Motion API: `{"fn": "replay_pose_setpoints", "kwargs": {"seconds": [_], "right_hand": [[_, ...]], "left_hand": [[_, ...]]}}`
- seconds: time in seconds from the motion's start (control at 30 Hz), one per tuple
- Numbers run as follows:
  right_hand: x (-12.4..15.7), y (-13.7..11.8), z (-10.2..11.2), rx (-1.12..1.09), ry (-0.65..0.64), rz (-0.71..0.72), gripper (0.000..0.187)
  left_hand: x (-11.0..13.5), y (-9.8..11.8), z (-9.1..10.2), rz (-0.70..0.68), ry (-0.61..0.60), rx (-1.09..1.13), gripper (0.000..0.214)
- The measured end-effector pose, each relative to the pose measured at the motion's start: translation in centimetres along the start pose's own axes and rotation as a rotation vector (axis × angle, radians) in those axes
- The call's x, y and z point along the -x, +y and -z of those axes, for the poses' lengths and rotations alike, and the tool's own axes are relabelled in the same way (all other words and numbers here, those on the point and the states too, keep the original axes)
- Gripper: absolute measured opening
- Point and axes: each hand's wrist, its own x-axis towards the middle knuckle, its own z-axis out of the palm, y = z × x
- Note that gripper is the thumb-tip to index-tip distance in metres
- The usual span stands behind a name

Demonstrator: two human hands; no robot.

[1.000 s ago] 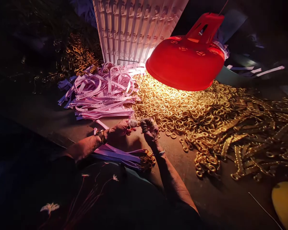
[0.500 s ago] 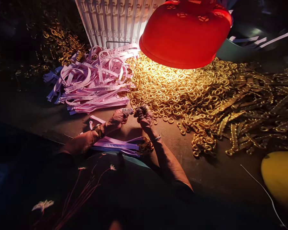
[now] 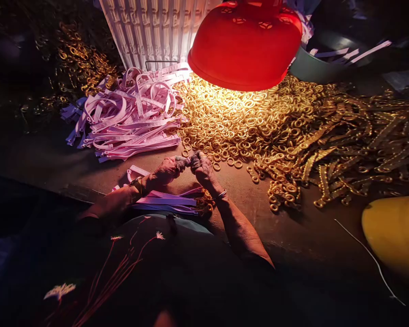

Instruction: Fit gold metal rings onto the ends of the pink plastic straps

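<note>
My left hand [image 3: 168, 169], with covered fingertips, pinches a pink strap [image 3: 138, 170]; part of the strap shows behind the wrist. Its fingertips meet those of my right hand [image 3: 202, 168], which is closed too. Whatever the right fingers grip is hidden between the two hands. Below the wrists lies a bundle of pale straps [image 3: 168, 203] with gold rings [image 3: 204, 202] at their right ends. Just beyond my hands spreads a heap of loose gold rings [image 3: 231, 131]. A pile of pink straps [image 3: 132, 118] lies to its left.
A red lamp shade [image 3: 245, 50] hangs low over the rings. Behind the straps stands a ribbed translucent panel [image 3: 153, 32]. Gold ornamented strips [image 3: 357, 141] are heaped at right, near a yellow container [image 3: 395, 231]. A green-grey basin [image 3: 310, 68] holds pale strips.
My hands have come together, so the small gap between their fingertips has closed. The strap tip that showed there is now mostly covered. The view has shifted slightly.
</note>
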Motion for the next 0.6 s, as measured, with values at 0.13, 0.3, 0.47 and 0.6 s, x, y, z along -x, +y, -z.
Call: {"fn": "replay_pose_setpoints", "kwargs": {"seconds": [0.13, 0.3, 0.47, 0.6], "right_hand": [[-0.7, -0.3, 0.3, 0.049, 0.011, 0.031, 0.030], [-0.5, -1.2, 0.7, 0.042, 0.004, 0.070, 0.039], [2.4, -3.1, 1.8, 0.103, -0.085, 0.135, 0.031], [5.8, -3.9, 2.1, 0.250, -0.159, 0.062, 0.023]], "left_hand": [[0.7, -0.1, -0.8, -0.077, 0.056, -0.090, 0.031], [0.8, 2.0, -1.6, 0.022, 0.097, -0.240, 0.024], [2.1, 5.0, -1.9, 0.058, -0.014, -0.291, 0.038], [3.7, 5.3, -1.8, 0.147, -0.094, -0.384, 0.029]]}}
